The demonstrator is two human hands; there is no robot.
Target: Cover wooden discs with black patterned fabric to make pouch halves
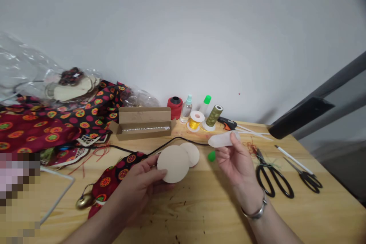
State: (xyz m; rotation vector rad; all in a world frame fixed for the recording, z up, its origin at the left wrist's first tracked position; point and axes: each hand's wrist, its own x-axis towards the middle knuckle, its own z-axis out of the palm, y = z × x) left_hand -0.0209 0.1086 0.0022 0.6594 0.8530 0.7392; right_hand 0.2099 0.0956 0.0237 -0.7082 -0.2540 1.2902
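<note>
table (200,213): bare wood open betw. the forearms & toward near side; right edge runs diag. past two scissors (271,177). left side crowded w/ patterned cloth (114,177); black cable (160,145) crosses behind the hands. left hand (140,183): fingers closed on rim of wooden disc (173,164), near table centre. disc round, pale, flat, plain face; overlaps second disc (192,153) lying behind. right hand (237,162): fingertips pinch translucent bottle (221,140); green cap (211,156) on table just below it.
</note>
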